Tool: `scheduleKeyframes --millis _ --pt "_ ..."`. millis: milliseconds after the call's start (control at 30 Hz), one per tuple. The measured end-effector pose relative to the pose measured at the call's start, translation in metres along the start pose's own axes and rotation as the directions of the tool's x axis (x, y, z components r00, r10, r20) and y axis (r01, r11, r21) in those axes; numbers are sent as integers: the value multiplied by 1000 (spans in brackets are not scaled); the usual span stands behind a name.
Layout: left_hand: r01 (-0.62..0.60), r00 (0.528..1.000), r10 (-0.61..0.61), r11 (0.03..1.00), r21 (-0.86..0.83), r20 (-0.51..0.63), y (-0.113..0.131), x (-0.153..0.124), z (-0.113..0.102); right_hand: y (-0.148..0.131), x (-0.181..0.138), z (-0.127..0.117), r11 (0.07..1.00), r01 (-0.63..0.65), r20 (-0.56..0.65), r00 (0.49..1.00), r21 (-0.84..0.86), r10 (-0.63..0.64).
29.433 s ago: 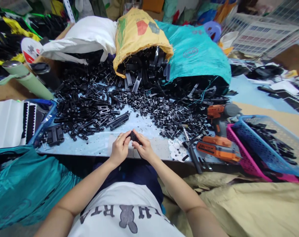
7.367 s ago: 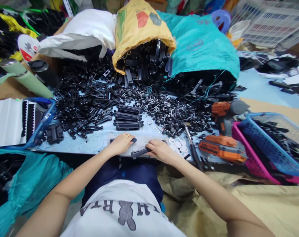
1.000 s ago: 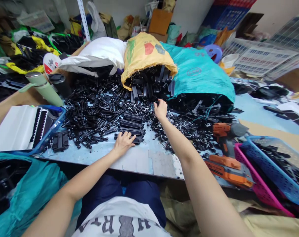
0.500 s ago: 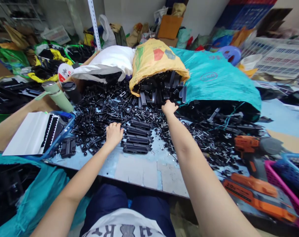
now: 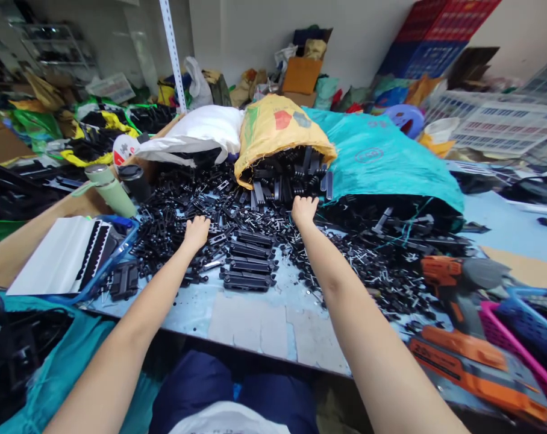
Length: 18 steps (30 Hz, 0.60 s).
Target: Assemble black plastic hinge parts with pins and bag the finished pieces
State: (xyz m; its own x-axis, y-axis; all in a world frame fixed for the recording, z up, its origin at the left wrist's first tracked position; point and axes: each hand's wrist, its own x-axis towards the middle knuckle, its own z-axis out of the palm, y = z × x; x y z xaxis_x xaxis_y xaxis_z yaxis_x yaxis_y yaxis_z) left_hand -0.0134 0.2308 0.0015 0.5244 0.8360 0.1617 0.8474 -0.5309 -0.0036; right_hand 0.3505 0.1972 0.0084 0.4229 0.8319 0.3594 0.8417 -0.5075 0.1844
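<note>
Black parts point(image 5: 161, 232): left hand point(image 5: 196, 232) stretched over them, whether grasping any cannot be told.
Yellow sack point(image 5: 280, 123): right hand point(image 5: 305, 210) before its mouth, grip hidden.

Cool, fairly even light falls from above, brightest on the white sack point(image 5: 210, 129) and pale worktop point(image 5: 250, 322), with deep shadow beneath the front edge. The black parts point(image 5: 160, 226) merge into a dark mass broken by small glints. The far-left shelf point(image 5: 52, 45) is dim and soft; the drill point(image 5: 467, 355) looks blurred and stretched by wide-angle distortion.
</note>
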Motion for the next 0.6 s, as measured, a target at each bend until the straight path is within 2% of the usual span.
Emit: scheduleKeyframes --millis 100,200,333,400,533,600 --pt "-13 999 12 1000 -15 -49 4 -16 2 -1 2 1 999 34 9 999 1 -34" --pt "-2 993 -9 995 -102 -114 13 -27 7 5 -5 0 995 96 -18 995 -23 -97" --pt "50 991 -69 986 -161 -114 26 -42 5 8 -10 -2 979 192 -26 981 -68 -194" --pt "44 990 -72 974 -222 -122 29 -54 -6 8 -7 -4 973 216 -11 976 -79 -218" --pt "-85 977 -7 905 -417 -213 33 -91 -45 11 -2 -11 967 246 -11 969 -71 -247" --pt "-129 980 43 880 -457 -194 40 -111 -62 14 -5 -15 968 240 -21 970 -75 -242"
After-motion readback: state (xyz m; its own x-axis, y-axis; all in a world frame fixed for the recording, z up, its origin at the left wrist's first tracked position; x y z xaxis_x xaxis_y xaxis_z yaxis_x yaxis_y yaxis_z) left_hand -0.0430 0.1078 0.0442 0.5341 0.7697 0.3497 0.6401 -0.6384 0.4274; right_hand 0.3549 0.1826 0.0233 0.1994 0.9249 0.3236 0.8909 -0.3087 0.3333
